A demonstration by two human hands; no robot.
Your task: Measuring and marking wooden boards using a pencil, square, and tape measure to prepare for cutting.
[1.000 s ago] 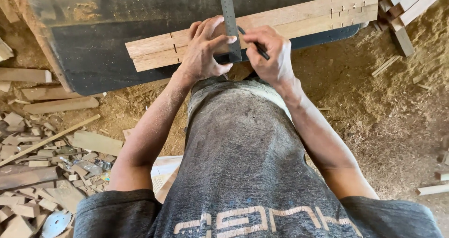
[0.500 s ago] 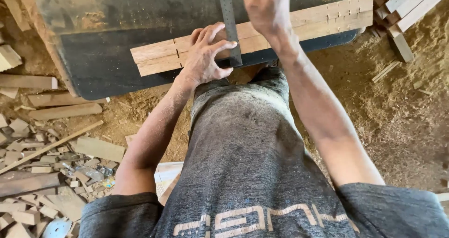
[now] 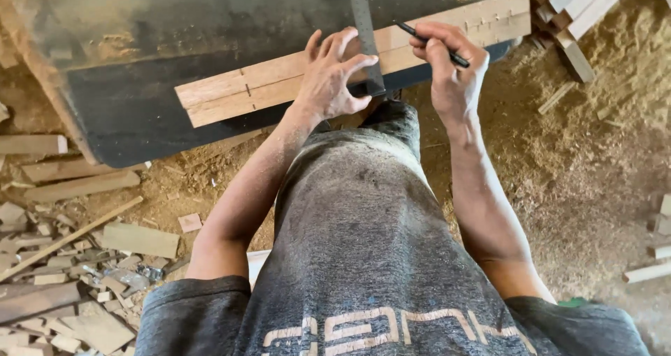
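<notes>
Right now my left hand (image 3: 335, 76) lies spread flat, fingers open, pinning the metal square (image 3: 367, 38) across the two wooden strips (image 3: 279, 83) that lie along the near edge of the dark tabletop (image 3: 140, 97). My right hand (image 3: 451, 73) has its fingers closed round a black pencil (image 3: 433, 45), tip raised just right of the square. I judge this the marking step; next the tip must meet the blade's edge while the square holds steady.
</notes>
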